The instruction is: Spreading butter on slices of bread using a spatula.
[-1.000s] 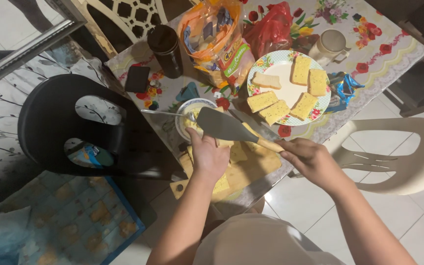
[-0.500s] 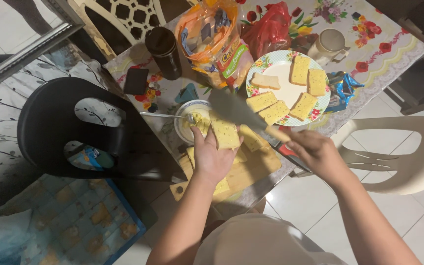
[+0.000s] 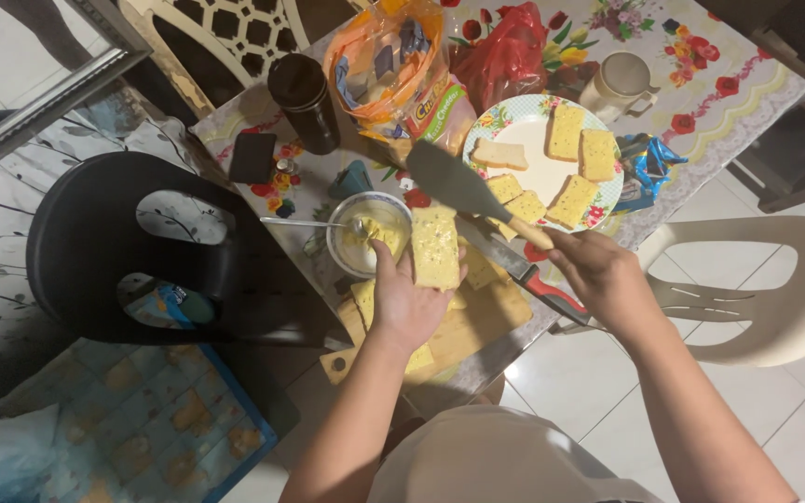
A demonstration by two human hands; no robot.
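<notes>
My left hand (image 3: 406, 300) holds a slice of bread (image 3: 436, 246) spread yellow with green flecks, lying flat on the fingers above the wooden cutting board (image 3: 477, 321). My right hand (image 3: 598, 278) grips the wooden handle of a grey spatula (image 3: 463, 187), whose blade points up and left, just above the slice. A small bowl of yellow spread (image 3: 367, 234) with a spoon (image 3: 302, 222) in it stands left of the slice. A floral plate (image 3: 533, 158) beyond holds several spread slices.
A red-handled knife (image 3: 524, 271) lies on the board. An open bread bag (image 3: 393, 70), a dark tumbler (image 3: 303, 88), a phone (image 3: 252, 156), a red bag (image 3: 511, 45) and a mug (image 3: 618, 85) stand on the floral tablecloth. A black chair (image 3: 132, 242) is left, a beige chair (image 3: 766, 289) right.
The spatula blade lifted off the slice and swung up toward the plate. My left hand raised the bread slice, which now shows fully on my fingers.
</notes>
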